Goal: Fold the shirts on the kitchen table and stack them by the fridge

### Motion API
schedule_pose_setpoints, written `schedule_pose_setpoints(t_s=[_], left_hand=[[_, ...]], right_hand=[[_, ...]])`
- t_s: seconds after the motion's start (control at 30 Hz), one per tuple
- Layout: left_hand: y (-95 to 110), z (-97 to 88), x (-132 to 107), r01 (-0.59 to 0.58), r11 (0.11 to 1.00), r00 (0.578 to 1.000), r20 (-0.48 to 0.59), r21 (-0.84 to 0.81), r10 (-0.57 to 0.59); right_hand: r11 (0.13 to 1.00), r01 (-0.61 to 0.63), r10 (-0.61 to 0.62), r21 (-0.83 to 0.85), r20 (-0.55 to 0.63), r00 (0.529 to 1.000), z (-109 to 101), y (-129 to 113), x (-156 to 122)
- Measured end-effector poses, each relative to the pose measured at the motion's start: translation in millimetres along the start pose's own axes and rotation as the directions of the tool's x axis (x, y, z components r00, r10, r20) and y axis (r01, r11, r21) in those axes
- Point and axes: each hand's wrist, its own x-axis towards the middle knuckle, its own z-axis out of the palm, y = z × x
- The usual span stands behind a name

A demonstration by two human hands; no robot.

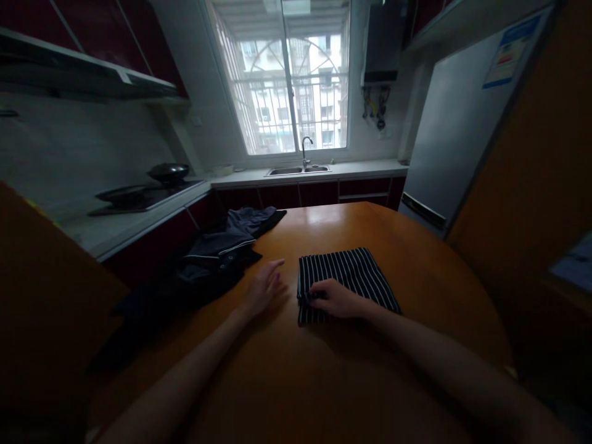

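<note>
A folded black cloth with white stripes (356,271), perhaps a garment, lies as a flat, roughly square bundle on the round wooden table. On its near left part rests my right hand (337,298), fingers curled and pinching the fabric close to the left edge. My left hand (263,288) is just left of the bundle, apart from it, with fingers spread and nothing in them. Farther left, dark clothes (208,256) with white piping lie in a loose heap along the table's edge.
The wooden table (333,228) fills the middle. Behind it a counter with a sink (287,171) runs under the window. Two pans, one a dark wok (169,172), stand by the stove at left. A grey fridge (457,117) stands at right.
</note>
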Motion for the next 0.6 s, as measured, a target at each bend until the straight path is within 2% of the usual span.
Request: schedule_pose_setpoints(t_s=[0.03,0.07,0.1,0.13,0.17,0.2,0.27,0.3,0.33,0.37,0.4,0.43,0.47,0.53,0.57,0.6], left_hand=[[-4,-3.6,0,0.033,0.999,0.996,-0.082,-0.021,-0.034],[-7,-7.1,1,0.055,0.998,0.986,-0.155,-0.032,-0.059],[-8,-9.8,1,0.065,0.997,0.974,-0.213,-0.031,-0.071],[-8,-11.5,2,0.062,0.998,0.966,-0.249,-0.02,-0.065],[-5,-12.2,2,0.046,0.999,0.965,-0.26,-0.002,-0.045],[0,-11.7,3,0.017,1.0,0.969,-0.246,0.019,-0.012],[16,-8.1,3,-0.08,0.996,0.986,-0.145,0.048,0.086],[26,-5.4,2,-0.142,0.989,0.987,-0.067,0.048,0.145],[36,-2.5,1,-0.208,0.977,0.978,0.026,0.035,0.207],[47,0.4,0,-0.272,0.962,0.955,0.126,0.012,0.268],[56,3.2,-1,-0.327,0.945,0.92,0.224,-0.019,0.323],[64,5.7,-2,-0.373,0.926,0.873,0.318,-0.052,0.369],[70,7.9,-4,-0.405,0.91,0.824,0.398,-0.084,0.404],[75,11.3,-5,-0.427,0.895,0.752,0.498,-0.13,0.432],[75,12.5,-6,-0.42,0.897,0.743,0.515,-0.137,0.427],[72,13.4,-5,-0.404,0.905,0.752,0.515,-0.134,0.412]], right_hand=[[0.994,-0.023,0.028,0.111,-0.041,0.999,-16,5,3],[0.976,-0.073,0.107,0.206,-0.159,0.981,-38,13,4],[0.953,-0.132,0.228,0.273,-0.356,0.906,-65,24,5],[0.925,-0.21,0.363,0.316,-0.58,0.729,-93,37,3],[0.889,-0.294,0.453,0.351,-0.77,0.45,-121,50,-2],[0.87,-0.336,0.462,0.361,-0.834,0.3,-147,63,-10],[0.839,-0.396,0.443,0.374,-0.892,0.096,-185,85,-31],[0.828,-0.414,0.423,0.378,-0.906,0.019,-196,95,-44],[0.822,-0.434,0.393,0.368,-0.919,-0.034,-202,103,-57],[0.822,-0.467,0.341,0.326,-0.938,-0.054,-203,109,-68],[0.822,-0.509,0.275,0.256,-0.961,-0.038,-202,115,-78],[0.819,-0.551,0.201,0.162,-0.98,0.011,-199,119,-84],[0.812,-0.582,0.127,0.05,-0.988,0.092,-194,122,-87],[0.793,-0.584,0.013,-0.172,-0.954,0.299,-184,126,-84],[0.788,-0.561,-0.018,-0.254,-0.92,0.39,-180,126,-80],[0.782,-0.533,-0.037,-0.323,-0.878,0.478,-175,127,-75]])
